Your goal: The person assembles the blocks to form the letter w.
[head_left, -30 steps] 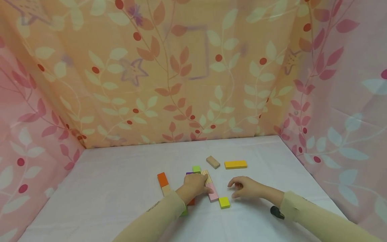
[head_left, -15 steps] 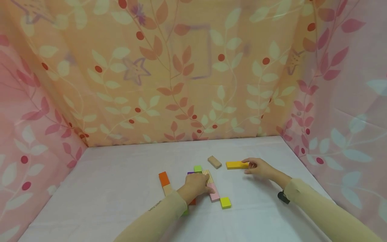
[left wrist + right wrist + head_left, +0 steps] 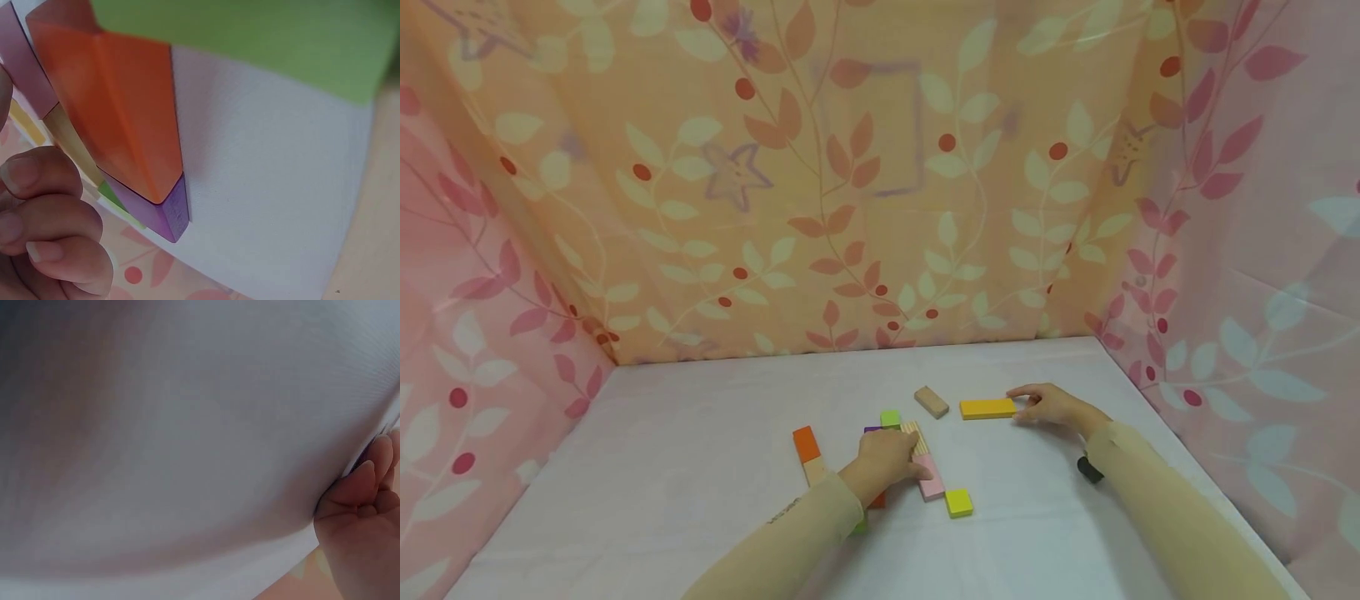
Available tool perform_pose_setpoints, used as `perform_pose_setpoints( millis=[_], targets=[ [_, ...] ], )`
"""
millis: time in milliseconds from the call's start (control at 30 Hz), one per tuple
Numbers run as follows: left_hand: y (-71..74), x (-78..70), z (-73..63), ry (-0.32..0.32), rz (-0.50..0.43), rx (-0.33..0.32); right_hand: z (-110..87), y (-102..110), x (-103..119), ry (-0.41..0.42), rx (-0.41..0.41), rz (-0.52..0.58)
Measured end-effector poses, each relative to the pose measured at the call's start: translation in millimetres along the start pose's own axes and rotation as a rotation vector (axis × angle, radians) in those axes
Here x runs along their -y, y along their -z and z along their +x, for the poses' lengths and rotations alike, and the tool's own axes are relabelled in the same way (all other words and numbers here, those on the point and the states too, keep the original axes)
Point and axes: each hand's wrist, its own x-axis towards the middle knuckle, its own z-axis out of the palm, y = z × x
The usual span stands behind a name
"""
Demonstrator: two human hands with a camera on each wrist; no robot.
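My right hand (image 3: 1052, 406) pinches the right end of a long yellow-orange block (image 3: 987, 409), index finger on the far side and thumb on the near side. In the right wrist view its fingers (image 3: 365, 481) show, but not the block. My left hand (image 3: 883, 458) rests over a group of blocks, thumb and index finger at the pale striped block (image 3: 922, 447) and pink block (image 3: 932, 487). Several of its fingers are curled in the left wrist view; their grip is hidden. Near them lie an orange block (image 3: 119, 112), a purple block (image 3: 165, 215) and a green block (image 3: 269, 47).
A plain wooden block (image 3: 932, 402) lies left of the yellow-orange one. A small bright yellow block (image 3: 958, 503) touches the pink one's near end. An orange-red block (image 3: 806, 444) and a tan block (image 3: 814, 471) lie leftward on the white table (image 3: 685, 467). Patterned curtains (image 3: 850, 208) surround it.
My right hand has moved away from beside the bright yellow block, back and right to the end of the yellow-orange block, and now takes hold of it. The left hand stays in place.
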Motion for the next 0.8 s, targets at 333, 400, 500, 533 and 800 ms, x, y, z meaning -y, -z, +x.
perform_pose_setpoints(
  millis=[333, 400, 500, 533, 800],
  targets=[
    [0.6, 2.6, -2.9, -0.014, -0.007, -0.024, 8.0, -4.8, 0.4, -0.114, -0.028, 0.03],
    [1.2, 2.3, -2.6, -0.014, -0.01, -0.025, 8.1, -4.4, 1.3, -0.11, -0.031, 0.017],
    [1.3, 1.9, -2.9, -0.015, -0.028, -0.026, 8.4, -5.2, 1.4, -0.115, -0.047, 0.006],
    [1.1, 2.0, -3.0, -0.013, -0.033, -0.023, 8.5, -5.6, 0.8, -0.109, -0.046, -0.001],
    [-0.7, 2.1, -2.7, -0.021, -0.051, -0.022, 6.6, -4.3, 1.5, -0.106, -0.053, -0.036]
  ],
)
